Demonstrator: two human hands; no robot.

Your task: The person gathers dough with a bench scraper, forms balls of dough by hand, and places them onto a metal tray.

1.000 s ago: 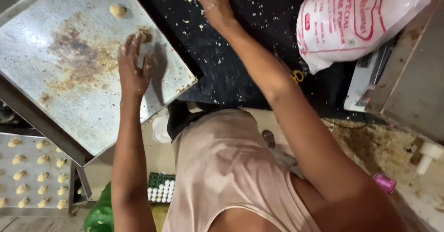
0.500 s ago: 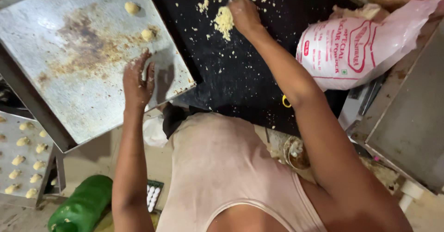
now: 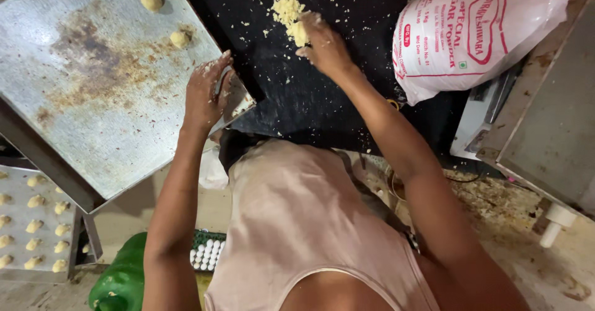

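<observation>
The left hand (image 3: 207, 91) rests on the edge of a big metal tray (image 3: 93, 119) with two dough balls (image 3: 152, 2) on it. The right hand (image 3: 319, 41) pinches yellow dough (image 3: 288, 7) on the black table (image 3: 310, 100). A white bag (image 3: 477, 32) lies nearby.

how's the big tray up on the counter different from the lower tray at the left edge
The big tray holds only two dough lumps near its far side; the lower tray carries dough pieces in neat rows. The big tray is stained brown mid-sheet, while the lower tray looks cleaner. The left hand rests on the big tray's edge; no hand touches the lower tray. Both are flat grey metal sheets.
</observation>
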